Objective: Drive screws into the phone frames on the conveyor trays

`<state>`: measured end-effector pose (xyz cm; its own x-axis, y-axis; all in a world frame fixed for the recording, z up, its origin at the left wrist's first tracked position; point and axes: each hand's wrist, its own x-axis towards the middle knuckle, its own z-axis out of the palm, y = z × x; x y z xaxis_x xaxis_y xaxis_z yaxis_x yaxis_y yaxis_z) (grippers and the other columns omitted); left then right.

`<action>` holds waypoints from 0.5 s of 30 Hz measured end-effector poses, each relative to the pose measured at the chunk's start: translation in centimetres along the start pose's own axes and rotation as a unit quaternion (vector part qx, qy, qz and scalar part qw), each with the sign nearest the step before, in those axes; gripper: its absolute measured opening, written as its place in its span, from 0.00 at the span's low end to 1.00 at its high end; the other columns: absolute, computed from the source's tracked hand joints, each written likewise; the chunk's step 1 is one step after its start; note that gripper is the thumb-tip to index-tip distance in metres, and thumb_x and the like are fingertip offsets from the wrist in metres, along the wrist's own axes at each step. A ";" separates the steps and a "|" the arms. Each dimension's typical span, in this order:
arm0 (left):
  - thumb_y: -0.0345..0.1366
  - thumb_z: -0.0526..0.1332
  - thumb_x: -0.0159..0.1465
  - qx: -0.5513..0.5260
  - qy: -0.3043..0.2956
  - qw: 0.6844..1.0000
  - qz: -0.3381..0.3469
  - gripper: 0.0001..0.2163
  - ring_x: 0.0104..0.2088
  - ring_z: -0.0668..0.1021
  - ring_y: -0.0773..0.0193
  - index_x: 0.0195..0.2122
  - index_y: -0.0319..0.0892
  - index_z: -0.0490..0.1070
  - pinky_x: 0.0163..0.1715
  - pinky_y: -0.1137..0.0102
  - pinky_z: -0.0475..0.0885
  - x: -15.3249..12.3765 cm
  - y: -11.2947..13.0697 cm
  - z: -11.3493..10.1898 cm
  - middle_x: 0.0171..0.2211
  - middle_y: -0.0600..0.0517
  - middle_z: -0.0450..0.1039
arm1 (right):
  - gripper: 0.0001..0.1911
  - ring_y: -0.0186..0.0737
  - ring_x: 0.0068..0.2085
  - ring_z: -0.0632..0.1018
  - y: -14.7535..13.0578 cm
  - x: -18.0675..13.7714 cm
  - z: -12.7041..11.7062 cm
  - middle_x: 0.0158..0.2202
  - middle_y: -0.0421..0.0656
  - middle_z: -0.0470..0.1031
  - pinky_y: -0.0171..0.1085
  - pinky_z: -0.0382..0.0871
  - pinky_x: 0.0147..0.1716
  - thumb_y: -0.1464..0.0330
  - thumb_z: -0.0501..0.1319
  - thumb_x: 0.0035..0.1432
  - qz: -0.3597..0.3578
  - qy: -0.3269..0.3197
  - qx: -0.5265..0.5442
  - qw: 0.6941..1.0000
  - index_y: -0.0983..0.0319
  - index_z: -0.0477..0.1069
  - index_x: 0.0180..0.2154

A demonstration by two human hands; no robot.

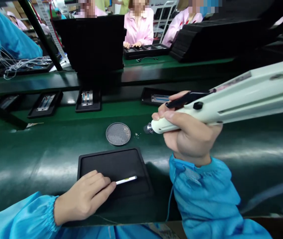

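Observation:
My right hand (191,132) is wrapped round a pale green electric screwdriver (241,93), whose dark tip points left above the bench. Its fingers rest by the black lever. My left hand (88,194) pinches a slim white stick-like piece (126,180) with a small yellow mark; most of its near end is hidden under the fingers. Below that hand lies a black tray (111,162) on the bench. Beyond the tray sits a round dish (118,133) with a perforated-looking surface and tiny parts in it. A few tiny loose bits (136,135) lie just right of the dish.
Small black trays with metal-framed parts (87,98) stand along the far side of the green bench (56,139). A tall black stack (91,43) rises behind them. Dark posts cross at left. People in pink (138,28) work opposite; white cables (24,64) lie far left.

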<state>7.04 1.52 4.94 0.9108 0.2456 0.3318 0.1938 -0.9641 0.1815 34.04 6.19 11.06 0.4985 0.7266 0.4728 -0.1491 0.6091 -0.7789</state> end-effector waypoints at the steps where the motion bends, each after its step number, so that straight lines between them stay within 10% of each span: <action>1: 0.22 0.50 0.69 0.005 0.001 1.000 0.001 0.14 0.34 0.70 0.59 0.52 0.28 0.69 0.32 0.65 0.70 0.0 0.0 0.0 0.38 0.41 0.73 | 0.09 0.38 0.26 0.71 -0.1 0.0 0.0 0.24 0.39 0.65 0.42 0.66 0.25 0.74 0.66 0.42 0.002 0.007 0.005 1.000 0.58 0.73 0.29; 15: 0.22 0.47 0.67 0.051 -0.095 0.994 0.013 0.19 0.34 0.74 0.58 0.57 0.29 0.65 0.32 0.63 0.76 0.7 -0.2 -0.4 0.40 0.40 0.73 | 0.07 0.41 0.31 0.75 -0.3 0.0 -0.7 0.32 0.41 0.74 0.44 0.70 0.30 0.76 0.65 0.44 -0.016 0.025 -0.003 1.000 0.59 0.75 0.28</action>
<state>7.50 1.93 5.51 0.9663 0.2071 0.1531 0.1971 -0.9773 0.0780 34.70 5.77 10.96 0.5453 0.6894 0.4769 -0.1274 0.6305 -0.7657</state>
